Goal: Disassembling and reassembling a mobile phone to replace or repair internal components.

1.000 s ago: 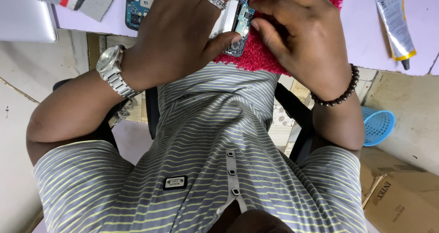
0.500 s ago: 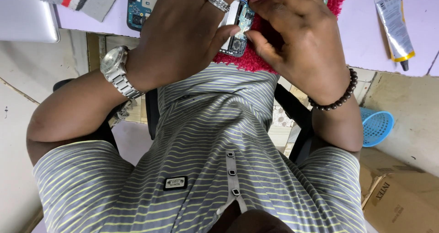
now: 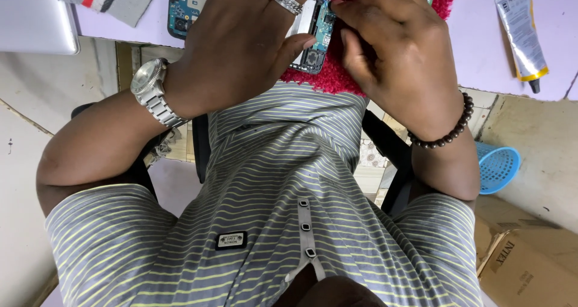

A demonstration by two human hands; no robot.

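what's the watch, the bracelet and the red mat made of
Watch on the left hand's wrist: looks like brushed steel, silvery linked band with a dull shine. Bracelet on the right hand's wrist: round dark beads, wood or stone, cannot tell which. Mat: red fabric, probably towelling, with a fuzzy looped pile.

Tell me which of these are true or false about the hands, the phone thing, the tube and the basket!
1. The left hand wears a ring and a metal watch. True.
2. The opened phone lies on a green mat. False: it lies on a red fuzzy mat.
3. The right hand has a dark bead bracelet at its wrist. True.
4. The blue basket stands on the table. False: it is down on the floor.
5. The glue tube is in the right hand. False: it lies apart on the table.
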